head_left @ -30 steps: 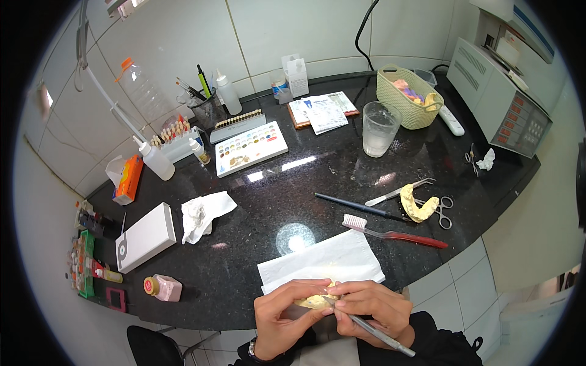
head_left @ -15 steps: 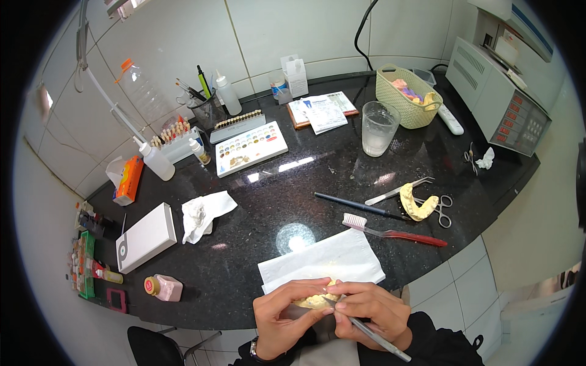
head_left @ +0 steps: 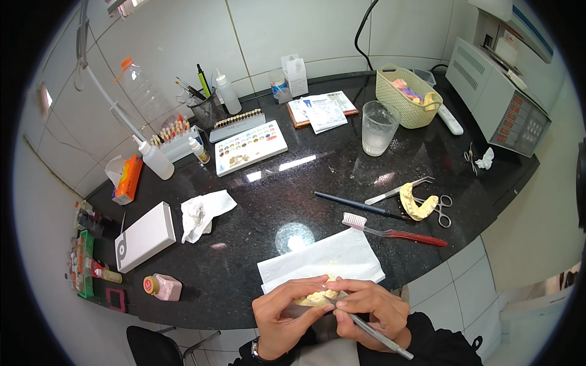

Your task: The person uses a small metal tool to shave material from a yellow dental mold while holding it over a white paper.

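A pale yellow plaster dental cast (head_left: 315,299) is gripped by my left hand (head_left: 279,320), whose fingers and thumb wrap round it at the counter's near edge. My right hand (head_left: 377,307) pinches a slim silver carving knife (head_left: 383,339), probably a scalpel, like a pen. Its tip rests at the cast's toothed side, and its handle slants down to the right. Fingers cover much of the cast, and the exact blade shape is too small to make out. Just beyond both hands lies a folded white paper towel (head_left: 323,259) with yellowish crumbs on it.
Right of the towel lie a red toothbrush (head_left: 397,234), a dark blue pen-like tool (head_left: 357,205), tweezers (head_left: 397,191), scissors-like forceps (head_left: 445,213) and another yellow cast (head_left: 415,206). Farther back stand a glass (head_left: 378,131) and a basket (head_left: 406,100). A pink-filled bottle (head_left: 165,288) stands left.
The knife's handle end has swung slightly up and to the right, with its tip still at the cast. Both hands stay almost in place around the cast.
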A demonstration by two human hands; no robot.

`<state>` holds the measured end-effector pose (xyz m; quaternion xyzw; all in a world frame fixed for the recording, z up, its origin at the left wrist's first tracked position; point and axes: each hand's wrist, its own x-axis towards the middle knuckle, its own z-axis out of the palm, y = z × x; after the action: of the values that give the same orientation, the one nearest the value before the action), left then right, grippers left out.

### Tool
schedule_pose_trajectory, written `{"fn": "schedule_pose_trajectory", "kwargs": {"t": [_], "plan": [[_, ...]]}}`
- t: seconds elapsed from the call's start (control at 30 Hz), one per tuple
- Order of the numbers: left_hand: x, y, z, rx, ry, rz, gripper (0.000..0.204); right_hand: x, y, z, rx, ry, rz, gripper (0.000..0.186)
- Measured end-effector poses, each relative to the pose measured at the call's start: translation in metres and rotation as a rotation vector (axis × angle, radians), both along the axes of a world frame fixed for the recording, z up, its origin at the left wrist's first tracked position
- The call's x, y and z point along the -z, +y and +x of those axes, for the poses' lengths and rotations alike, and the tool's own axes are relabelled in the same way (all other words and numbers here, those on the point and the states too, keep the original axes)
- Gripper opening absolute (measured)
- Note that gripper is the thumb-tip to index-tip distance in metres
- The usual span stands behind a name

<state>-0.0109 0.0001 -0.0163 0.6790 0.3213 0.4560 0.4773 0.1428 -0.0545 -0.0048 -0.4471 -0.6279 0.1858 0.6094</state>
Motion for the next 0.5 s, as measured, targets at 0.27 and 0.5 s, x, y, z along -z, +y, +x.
{"fn": "schedule_pose_trajectory", "kwargs": {"t": [0.27,0.5], "plan": [[-0.0010,-0.0012,0.0011,-0.016,0.017,0.018,0.030,0.0044,0.0010,-0.0004,0.012,0.092,-0.021,0.014],[-0.0013,-0.0009,0.0012,-0.020,0.038,0.005,0.029,0.0093,0.0013,0.0035,-0.027,0.027,0.006,0.019]]}}
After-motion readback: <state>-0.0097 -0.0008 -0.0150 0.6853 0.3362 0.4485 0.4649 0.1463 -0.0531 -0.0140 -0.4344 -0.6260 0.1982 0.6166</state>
